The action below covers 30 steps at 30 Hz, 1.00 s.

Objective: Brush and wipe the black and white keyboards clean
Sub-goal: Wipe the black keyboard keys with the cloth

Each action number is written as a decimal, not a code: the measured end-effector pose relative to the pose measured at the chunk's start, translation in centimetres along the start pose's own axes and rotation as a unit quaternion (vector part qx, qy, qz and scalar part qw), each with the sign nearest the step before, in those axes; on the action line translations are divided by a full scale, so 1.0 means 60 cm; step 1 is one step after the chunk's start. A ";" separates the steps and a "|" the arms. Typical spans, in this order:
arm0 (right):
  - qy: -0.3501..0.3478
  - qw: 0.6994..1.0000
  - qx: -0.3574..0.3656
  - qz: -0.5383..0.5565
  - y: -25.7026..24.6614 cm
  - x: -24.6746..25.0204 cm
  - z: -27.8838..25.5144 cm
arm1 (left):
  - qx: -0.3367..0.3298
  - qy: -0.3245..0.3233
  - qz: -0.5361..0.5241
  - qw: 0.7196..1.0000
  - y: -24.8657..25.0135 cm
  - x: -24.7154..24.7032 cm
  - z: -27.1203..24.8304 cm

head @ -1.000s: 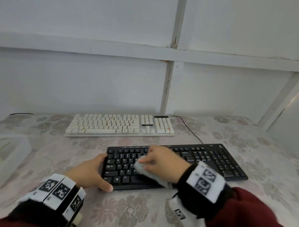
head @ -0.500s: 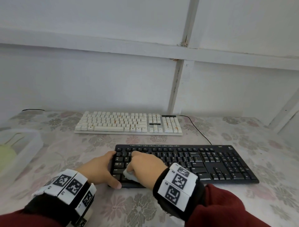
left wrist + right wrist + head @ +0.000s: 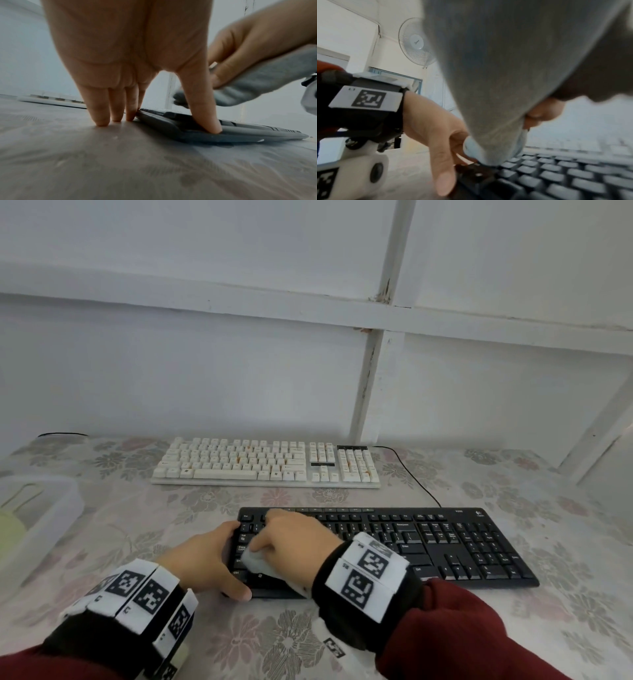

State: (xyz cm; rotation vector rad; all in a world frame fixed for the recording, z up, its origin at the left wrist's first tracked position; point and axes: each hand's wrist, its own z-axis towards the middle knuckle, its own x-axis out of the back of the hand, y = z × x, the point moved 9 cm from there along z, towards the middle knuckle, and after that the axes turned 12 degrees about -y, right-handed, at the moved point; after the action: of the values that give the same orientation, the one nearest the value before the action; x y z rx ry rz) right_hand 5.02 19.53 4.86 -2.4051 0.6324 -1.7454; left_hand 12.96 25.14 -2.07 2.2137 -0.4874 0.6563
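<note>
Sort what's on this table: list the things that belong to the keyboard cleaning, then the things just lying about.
Part of the job:
- black keyboard, steadied by the left hand
- grey cloth, gripped in the right hand
- white keyboard, untouched at the back

Lying about:
- clear plastic tub at the left edge
- wall fan

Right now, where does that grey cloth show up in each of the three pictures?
Head: the grey cloth peeks from under the right hand, lower centre.
Left wrist: right side, pinched above the black keyboard.
Right wrist: fills the upper centre.
Shared landmark: the black keyboard's left end, steadied by the left hand.
</note>
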 end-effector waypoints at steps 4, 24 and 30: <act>-0.064 0.996 -0.003 -0.055 -0.027 -0.041 0.038 | 0.001 0.001 0.022 1.000 0.007 0.000 0.001; 0.029 0.997 -0.070 -0.025 0.109 -0.022 -0.061 | -0.020 -0.010 -0.028 0.999 -0.006 -0.004 0.007; 0.039 0.988 -0.142 -0.043 0.185 -0.023 -0.096 | -0.022 -0.010 -0.028 0.999 -0.003 -0.004 0.005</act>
State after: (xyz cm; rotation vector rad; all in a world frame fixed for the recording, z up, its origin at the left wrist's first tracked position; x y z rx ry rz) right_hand -3.65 10.87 2.03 -2.5920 0.8542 -1.9093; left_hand 12.98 25.06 -2.50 2.1874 -0.4439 0.5886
